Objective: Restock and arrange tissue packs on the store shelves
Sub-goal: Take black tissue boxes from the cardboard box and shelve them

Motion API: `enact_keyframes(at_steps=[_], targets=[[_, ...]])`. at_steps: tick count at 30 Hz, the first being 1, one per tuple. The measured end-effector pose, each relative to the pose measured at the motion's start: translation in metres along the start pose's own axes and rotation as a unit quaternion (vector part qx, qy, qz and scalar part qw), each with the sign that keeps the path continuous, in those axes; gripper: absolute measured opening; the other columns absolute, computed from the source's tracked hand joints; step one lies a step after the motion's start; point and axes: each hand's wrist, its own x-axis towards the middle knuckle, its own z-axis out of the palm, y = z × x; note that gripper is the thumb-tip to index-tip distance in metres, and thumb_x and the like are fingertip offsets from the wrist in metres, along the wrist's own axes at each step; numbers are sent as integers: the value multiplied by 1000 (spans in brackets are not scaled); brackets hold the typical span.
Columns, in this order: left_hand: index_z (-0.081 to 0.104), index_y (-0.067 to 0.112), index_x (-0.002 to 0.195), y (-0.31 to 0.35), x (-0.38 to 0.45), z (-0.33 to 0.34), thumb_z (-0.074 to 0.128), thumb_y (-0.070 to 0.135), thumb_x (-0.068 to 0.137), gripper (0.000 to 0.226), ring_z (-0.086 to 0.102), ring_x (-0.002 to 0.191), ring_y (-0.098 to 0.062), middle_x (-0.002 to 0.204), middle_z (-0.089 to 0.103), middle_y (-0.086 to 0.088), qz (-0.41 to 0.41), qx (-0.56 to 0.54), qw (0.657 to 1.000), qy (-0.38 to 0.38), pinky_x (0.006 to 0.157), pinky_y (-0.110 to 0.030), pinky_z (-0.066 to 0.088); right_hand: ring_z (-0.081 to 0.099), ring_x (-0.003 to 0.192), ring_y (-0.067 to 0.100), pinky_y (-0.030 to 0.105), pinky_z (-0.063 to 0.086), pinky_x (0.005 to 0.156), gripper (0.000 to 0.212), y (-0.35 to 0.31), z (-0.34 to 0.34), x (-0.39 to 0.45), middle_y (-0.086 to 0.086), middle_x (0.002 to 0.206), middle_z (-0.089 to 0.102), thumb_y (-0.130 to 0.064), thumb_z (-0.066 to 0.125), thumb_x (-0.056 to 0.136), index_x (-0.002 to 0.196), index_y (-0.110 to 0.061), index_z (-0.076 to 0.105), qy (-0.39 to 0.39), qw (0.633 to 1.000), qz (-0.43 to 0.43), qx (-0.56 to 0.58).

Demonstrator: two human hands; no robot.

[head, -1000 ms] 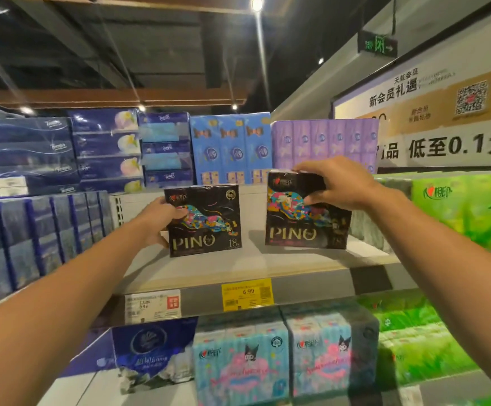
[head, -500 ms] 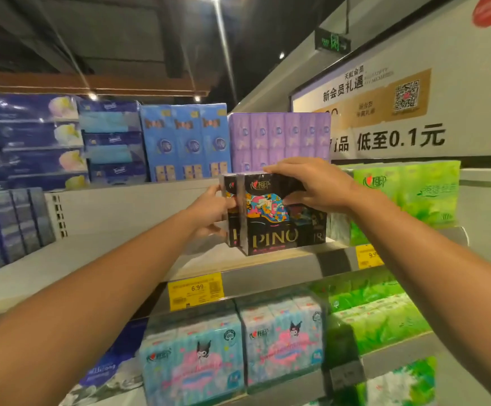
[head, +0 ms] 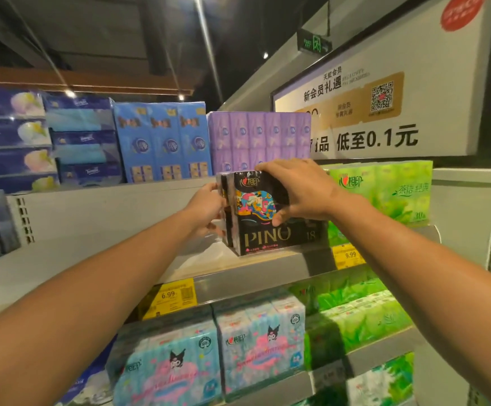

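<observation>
Head view | two black PINO packs, apart a second ago, now stand pressed together at shelf (head: 256, 260) front beside green packs (head: 384, 191) | right hand (head: 299, 190) grips front PINO pack (head: 263, 230) | left hand (head: 207, 205) holds rear PINO pack (head: 223, 200) | judged: row forming, release pending.

Two PINO packs stand on the shelf (head: 121, 259) at its front edge: the front pack (head: 270, 232) with the rear pack (head: 223, 212) just behind, seemingly touching. Green packs (head: 384, 194) sit just right. Purple packs (head: 258, 139) stand behind, higher. Cartoon packs (head: 217, 356) lie below.
</observation>
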Motion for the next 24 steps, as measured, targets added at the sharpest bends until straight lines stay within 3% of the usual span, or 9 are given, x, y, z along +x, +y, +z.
enact_keyframes(at_steps=[4,7,13,15,18,21,24], targets=[[49,27,128,-1,13,-1,36,-2,96,46,60,96,-30,106,65,-11,-11,23,999,21,74,-53,57,46,130,25,51,31,109,111,0,22,17,-4,143,51,-58,88,51,144,-29,35,11,1000,7,-4],[48,34,121,0,23,-1,36,3,101,39,58,86,-23,97,64,-6,-23,42,999,12,88,-59,54,40,135,25,56,26,113,110,3,33,30,-4,146,48,-56,88,55,145,-29,32,0,1000,16,3],[51,36,129,-10,44,3,33,10,104,40,63,85,-20,106,71,-9,-40,29,999,13,81,-46,55,35,139,28,62,10,118,108,8,48,45,-1,149,44,-47,89,60,148,-25,31,-17,999,30,20],[55,32,127,-12,46,2,33,9,103,39,62,90,-21,109,69,-10,-56,8,998,9,79,-42,53,31,142,28,62,5,118,109,9,50,45,-1,150,42,-45,89,60,149,-25,30,-20,999,28,26],[64,17,114,-12,41,-2,38,18,102,28,59,106,-31,118,63,-15,-98,-58,994,5,83,-46,57,16,149,30,63,4,119,116,7,49,42,2,160,27,-49,86,64,155,-27,18,-27,999,36,1],[59,13,111,-3,22,-6,42,24,104,21,55,93,-26,104,55,-9,-115,-70,989,66,79,-42,54,12,151,32,61,7,119,117,-4,44,29,6,163,18,-50,84,68,157,-29,9,-8,998,52,-23],[63,13,116,2,-4,-7,51,28,100,25,59,100,-26,106,61,-6,-67,-26,984,163,91,-42,52,32,143,32,55,18,119,99,-21,32,1,8,154,38,-37,84,72,153,-21,30,46,997,59,7]])
